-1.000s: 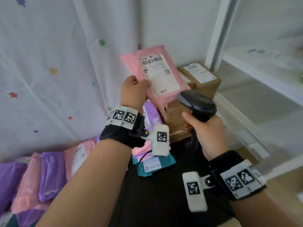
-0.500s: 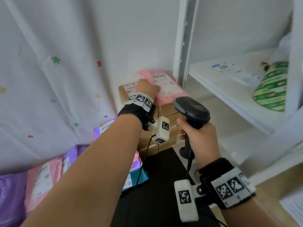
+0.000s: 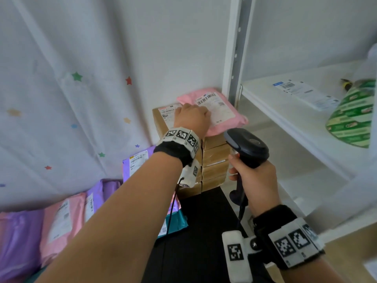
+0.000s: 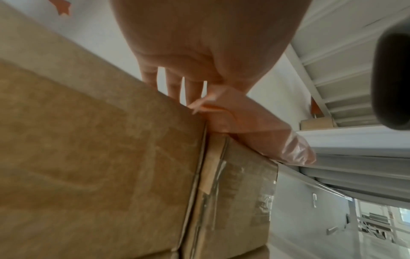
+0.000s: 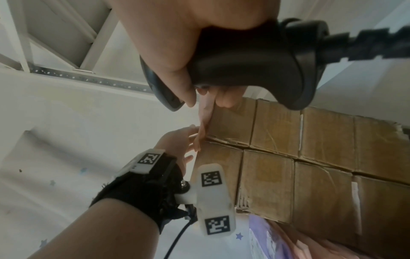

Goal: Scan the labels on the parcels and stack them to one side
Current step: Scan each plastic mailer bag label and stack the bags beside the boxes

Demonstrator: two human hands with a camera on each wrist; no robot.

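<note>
Parcels in purple and pink mailers (image 3: 61, 219) lie low at the left under a star-printed curtain (image 3: 61, 99); further right the left hand (image 3: 191, 119) rests with straight fingers (image 4: 173, 87) on a pink parcel (image 3: 224, 113) lying label up atop the stack of cardboard boxes (image 3: 212, 160); right of that, the right hand (image 3: 255, 180) has its fingers wrapped round the handle of a black scanner (image 3: 246, 148), beside a white shelf (image 3: 295, 111)

Pink parcel (image 3: 222, 111) lies label-up atop the stacked cardboard boxes (image 3: 212, 160)
</note>
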